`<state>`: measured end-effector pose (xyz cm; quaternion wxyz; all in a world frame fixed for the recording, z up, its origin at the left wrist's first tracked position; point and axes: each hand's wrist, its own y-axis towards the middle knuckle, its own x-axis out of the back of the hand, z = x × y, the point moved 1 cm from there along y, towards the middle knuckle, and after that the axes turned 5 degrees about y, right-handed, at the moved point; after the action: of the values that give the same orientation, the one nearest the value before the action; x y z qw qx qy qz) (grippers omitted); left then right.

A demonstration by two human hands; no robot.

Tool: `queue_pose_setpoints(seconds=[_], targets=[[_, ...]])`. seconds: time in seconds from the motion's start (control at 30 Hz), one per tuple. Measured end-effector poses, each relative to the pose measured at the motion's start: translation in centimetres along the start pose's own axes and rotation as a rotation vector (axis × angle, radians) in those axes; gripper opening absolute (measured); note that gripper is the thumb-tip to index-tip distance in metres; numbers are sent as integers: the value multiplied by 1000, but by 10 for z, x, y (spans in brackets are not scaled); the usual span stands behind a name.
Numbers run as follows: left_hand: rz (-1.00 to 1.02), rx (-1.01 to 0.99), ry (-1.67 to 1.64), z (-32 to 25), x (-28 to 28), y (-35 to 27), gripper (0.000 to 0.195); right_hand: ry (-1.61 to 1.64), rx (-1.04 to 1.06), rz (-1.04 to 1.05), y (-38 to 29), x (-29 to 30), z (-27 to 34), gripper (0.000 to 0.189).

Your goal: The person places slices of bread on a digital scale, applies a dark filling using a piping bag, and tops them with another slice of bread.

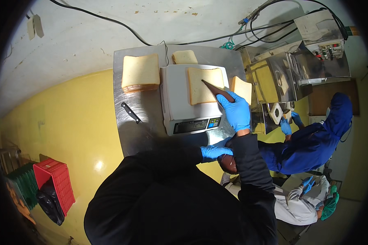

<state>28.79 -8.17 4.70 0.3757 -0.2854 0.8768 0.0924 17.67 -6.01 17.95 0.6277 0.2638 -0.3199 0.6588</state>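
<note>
My right hand (236, 111), in a blue glove, grips the narrow end of a piping bag (216, 89) with dark brown filling. The bag's tip points at the middle of a bread slice (202, 95) on a white digital scale (176, 92). My left hand (216, 151), gloved too, holds the bulging lower part of the bag (228, 163) under my right forearm, which hides some of it. Left of the scale stands a stack of bread slices (140, 72). More bread lies behind the scale (185, 57) and at its right side (241, 88).
A black-handled knife (131, 112) lies on the steel table (150, 131). At right, a person in blue (303, 147) works by a steel machine (273, 79); a person in white (297, 205) is lower right. A red crate (55, 183) stands on the floor. Cables (110, 20) run along the wall.
</note>
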Motion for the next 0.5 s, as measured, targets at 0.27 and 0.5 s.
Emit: queue_pose_setpoints(seconds=[0.27, 0.5], targets=[[-54, -105, -92, 28, 1, 19, 85, 155, 17, -74, 9, -2, -25, 34], [-16, 25, -22, -19, -11, -5, 85, 169, -62, -92, 8, 7, -30, 34]])
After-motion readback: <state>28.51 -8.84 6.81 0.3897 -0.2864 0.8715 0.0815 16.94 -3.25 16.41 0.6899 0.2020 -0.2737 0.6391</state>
